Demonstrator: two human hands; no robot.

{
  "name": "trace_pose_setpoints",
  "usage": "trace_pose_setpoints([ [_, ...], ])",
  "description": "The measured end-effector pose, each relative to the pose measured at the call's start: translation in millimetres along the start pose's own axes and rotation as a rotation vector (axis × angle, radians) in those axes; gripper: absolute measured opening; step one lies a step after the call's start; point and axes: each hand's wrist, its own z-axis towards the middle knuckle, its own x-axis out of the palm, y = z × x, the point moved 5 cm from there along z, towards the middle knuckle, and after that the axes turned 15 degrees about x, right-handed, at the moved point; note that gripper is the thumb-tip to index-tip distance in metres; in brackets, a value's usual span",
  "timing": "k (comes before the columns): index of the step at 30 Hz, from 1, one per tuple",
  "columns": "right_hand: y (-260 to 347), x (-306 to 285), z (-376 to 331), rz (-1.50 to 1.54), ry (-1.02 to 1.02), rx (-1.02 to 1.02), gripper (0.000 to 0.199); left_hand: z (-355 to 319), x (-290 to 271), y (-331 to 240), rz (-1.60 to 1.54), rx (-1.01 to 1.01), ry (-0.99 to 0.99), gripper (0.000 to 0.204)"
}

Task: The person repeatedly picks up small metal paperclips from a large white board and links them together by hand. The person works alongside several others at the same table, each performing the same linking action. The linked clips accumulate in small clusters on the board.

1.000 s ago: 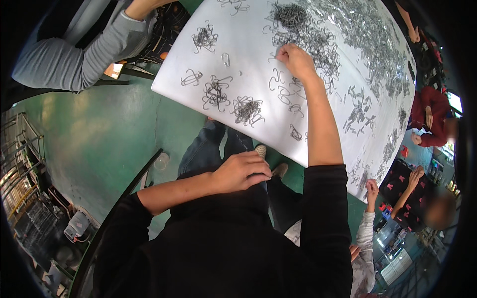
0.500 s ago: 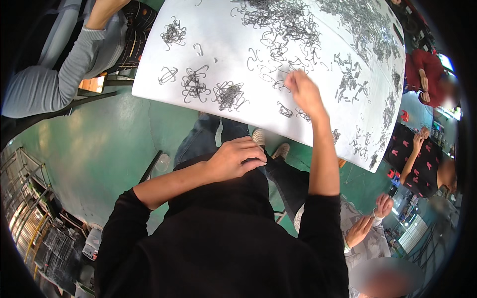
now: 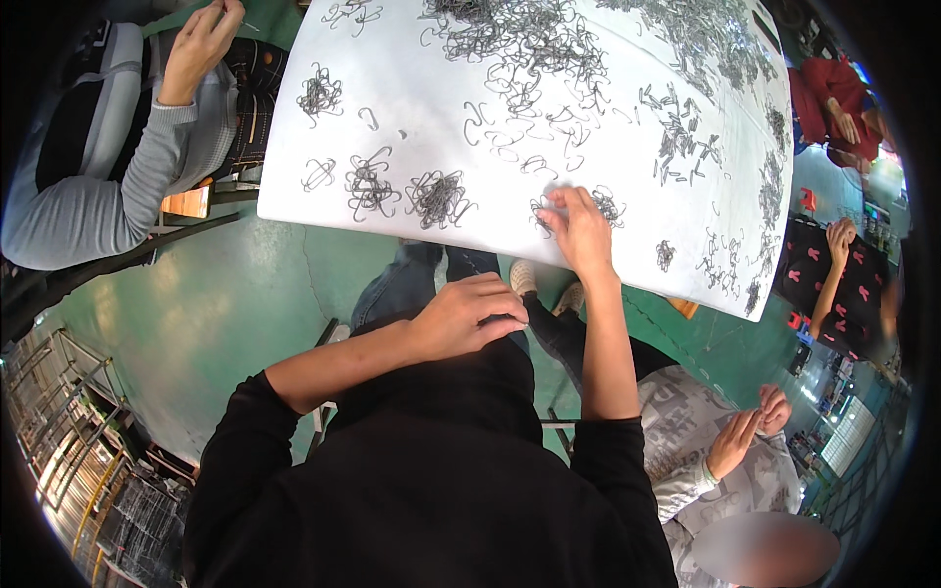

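Hand [image 3: 585,238], one, between two wire clusters [image 3: 610,208]

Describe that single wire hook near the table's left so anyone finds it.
Start at the white tabletop and find the dense wire pile halfway up its left edge. Just right of it is the wire hook, beside a tiny dark fleck. It lies singly, unlike the surrounding piles.

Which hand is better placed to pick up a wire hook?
Likely the right hand: it is over the white table beside bent wire hooks, while the left hand lies near the lap.
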Motion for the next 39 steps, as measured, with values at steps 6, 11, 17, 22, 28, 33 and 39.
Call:
trace_pose_setpoints([
  [6, 33, 2, 69, 0.077, -0.04, -0.088, 0.014, 4, 3, -1, 0.012, -0.014, -0.011, 0.013],
  [11, 54, 11, 119, 0.101, -0.082, -0.054, 0.011, 11, 2, -2, 0.017, -0.013, -0.043, 0.012],
  [17, 62, 15, 124, -0.054, 0.18, -0.18, 0.011, 13, -1, 0, 0.009, -0.055, -0.075, 0.014],
  [22, 60, 19, 103, -0.282, 0.079, -0.331, 0.005, 14, -1, 1, 0.02, -0.046, -0.098, 0.013],
  [28, 49, 10, 95, -0.088, 0.086, -0.236, 0.008, 11, -2, -1, 0.006, -0.021, -0.113, 0.011],
  [33, 49, 20, 84, -0.322, 0.042, -0.393, 0.007, 5, -2, -1, -0.009, -0.003, -0.105, 0.01],
  [39, 64, 22, 81, 0.015, 0.191, -0.214, 0.01, -2, -1, -2, 0.014, 0.032, -0.091, 0.01],
])
